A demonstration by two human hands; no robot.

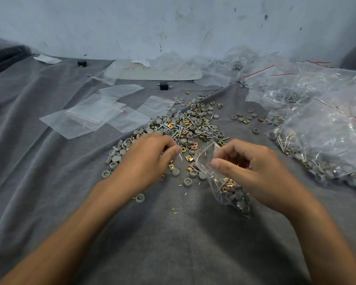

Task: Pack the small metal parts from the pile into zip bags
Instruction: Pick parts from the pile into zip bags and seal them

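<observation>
Right hand [249, 163] pinches mouth of part-filled zip bag [232, 194]; left hand [146, 159] pinches screw [180, 156] over pile [193, 124]

no readable text, white board [173, 74] scrawl illegible

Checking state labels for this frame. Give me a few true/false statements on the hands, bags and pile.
1. The right hand holds a zip bag with parts already inside. True.
2. The empty bags lie right of the pile. False: they lie left of it, and filled bags are heaped on the right.
3. The left hand lies flat and empty. False: its curled fingers pinch a thin metal part over the pile.
4. The zip bag's mouth is open. True.
</observation>
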